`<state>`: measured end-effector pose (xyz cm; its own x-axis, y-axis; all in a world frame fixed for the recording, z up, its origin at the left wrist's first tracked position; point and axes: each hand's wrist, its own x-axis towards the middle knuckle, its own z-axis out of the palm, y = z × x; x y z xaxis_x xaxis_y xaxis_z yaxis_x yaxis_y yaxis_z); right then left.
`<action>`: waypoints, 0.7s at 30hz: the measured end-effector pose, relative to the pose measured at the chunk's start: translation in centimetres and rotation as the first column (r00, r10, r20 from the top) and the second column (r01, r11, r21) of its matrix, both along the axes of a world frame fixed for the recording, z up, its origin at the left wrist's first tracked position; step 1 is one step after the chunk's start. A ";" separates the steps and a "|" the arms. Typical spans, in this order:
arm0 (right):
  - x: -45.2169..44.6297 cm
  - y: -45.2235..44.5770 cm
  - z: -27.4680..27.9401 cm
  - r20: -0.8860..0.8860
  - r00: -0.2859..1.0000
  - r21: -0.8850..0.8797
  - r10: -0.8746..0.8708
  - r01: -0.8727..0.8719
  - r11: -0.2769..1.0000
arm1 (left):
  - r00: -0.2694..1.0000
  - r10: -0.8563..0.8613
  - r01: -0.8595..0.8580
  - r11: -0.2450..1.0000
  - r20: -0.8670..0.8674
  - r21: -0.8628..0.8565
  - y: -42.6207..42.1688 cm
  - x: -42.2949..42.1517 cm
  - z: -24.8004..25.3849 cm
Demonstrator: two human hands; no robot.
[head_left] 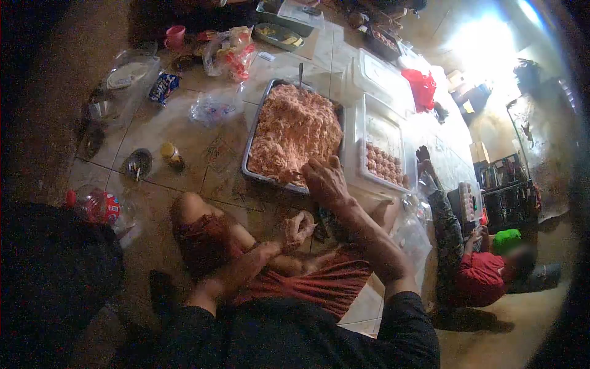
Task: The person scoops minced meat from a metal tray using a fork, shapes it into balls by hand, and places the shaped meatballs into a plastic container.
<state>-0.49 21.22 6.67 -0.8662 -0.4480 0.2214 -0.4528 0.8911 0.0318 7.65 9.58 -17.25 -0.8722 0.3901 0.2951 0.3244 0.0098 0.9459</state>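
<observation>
A deep metal tray (246, 161) full of pink ground meat (295, 126) lies on the tiled floor in front of me, a spoon handle sticking up at its far edge. My right hand (327, 179) is at the tray's near right corner, its bent fingers pressed together at the edge of the meat. Lower and to the left, my left hand (299, 229) is held over my crossed legs with its fingers curled; what is inside is not clear. Right of the tray, a clear plastic container (384, 132) holds rows of meatballs (382, 163) in its near part.
Left of the tray are a yellow-lidded jar (169, 150), a small bowl (137, 165), a bottle (101, 206) and plastic bags (212, 109). A pink cup (175, 37) stands farther back. At right sits another person (482, 277) in red near a second meatball container (468, 200).
</observation>
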 end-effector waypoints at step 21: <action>-1.7 2.7 -10.4 -0.068 0.998 -0.155 -0.006 -0.005 0.988 | 0.589 -0.361 0.253 0.932 0.723 0.260 -0.9 -1.0 2.4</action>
